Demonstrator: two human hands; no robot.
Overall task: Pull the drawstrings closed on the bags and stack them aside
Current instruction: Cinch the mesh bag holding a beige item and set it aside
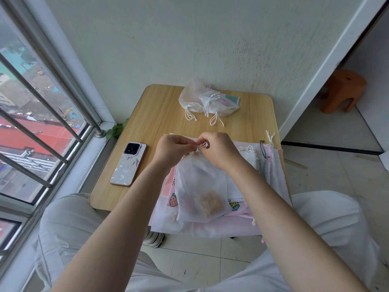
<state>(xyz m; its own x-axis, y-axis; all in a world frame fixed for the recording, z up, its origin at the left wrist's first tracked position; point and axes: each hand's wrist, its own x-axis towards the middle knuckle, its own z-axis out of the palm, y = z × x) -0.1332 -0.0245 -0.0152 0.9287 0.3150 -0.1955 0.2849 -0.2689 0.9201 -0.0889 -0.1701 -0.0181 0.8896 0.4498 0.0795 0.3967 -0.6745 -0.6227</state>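
Head view: the sheer white bag [200, 186] lies on the pile of flat bags [267, 171], right of the phone [128, 163], mouth pointing away so the cords run clear. Left hand [170, 149] and right hand [219, 151] each pinch the white drawstring [203, 144] at the gathered neck, evidently cinching it. Finished bags [207, 101] sit beyond the phone, by the wall.
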